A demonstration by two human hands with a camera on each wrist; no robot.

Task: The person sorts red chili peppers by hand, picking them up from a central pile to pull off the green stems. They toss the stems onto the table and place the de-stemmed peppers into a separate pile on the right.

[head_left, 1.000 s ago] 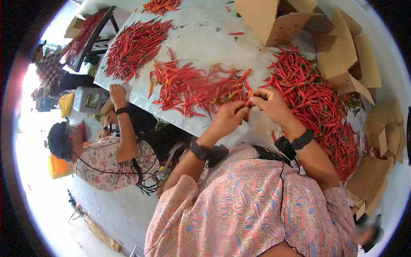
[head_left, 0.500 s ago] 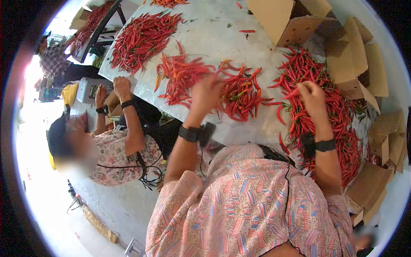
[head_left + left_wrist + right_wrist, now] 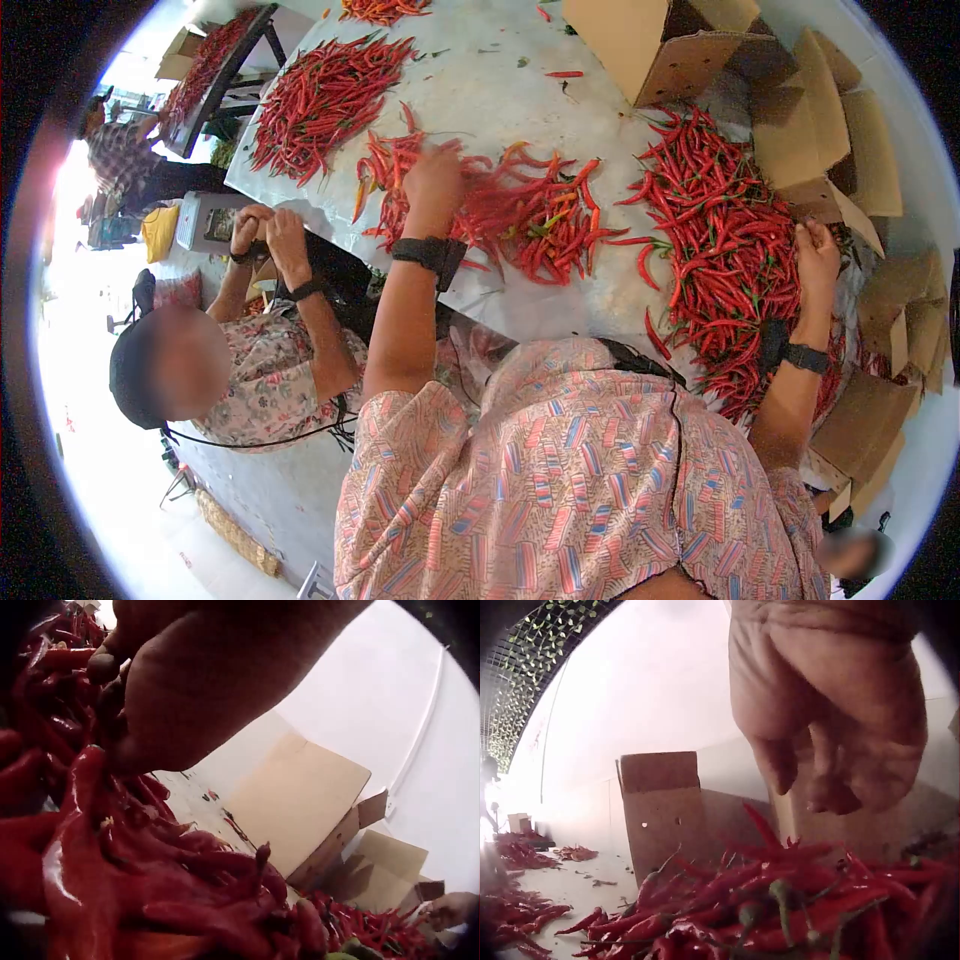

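My left hand [image 3: 435, 180] lies on the left part of the middle heap of red chilies [image 3: 540, 215]. In the left wrist view its bent fingers [image 3: 105, 671] touch the chilies [image 3: 150, 892] below; I see no chili pinched. My right hand [image 3: 818, 250] is at the far right edge of the large chili heap [image 3: 730, 250], close to the cardboard. In the right wrist view its fingers [image 3: 829, 780] hang loosely curled just above the chilies [image 3: 780, 900], with nothing seen in them.
A white table [image 3: 490, 90] bears a third chili heap [image 3: 320, 95] farther left. Open cardboard boxes [image 3: 650, 50] stand at the back and flattened ones [image 3: 810, 130] line the right side. Another person [image 3: 260, 370] sits at the table's left edge.
A second ago both hands pinched one chili together at the table's front. They have parted: the left went out onto the middle heap, the right swung to the right heap's far edge.
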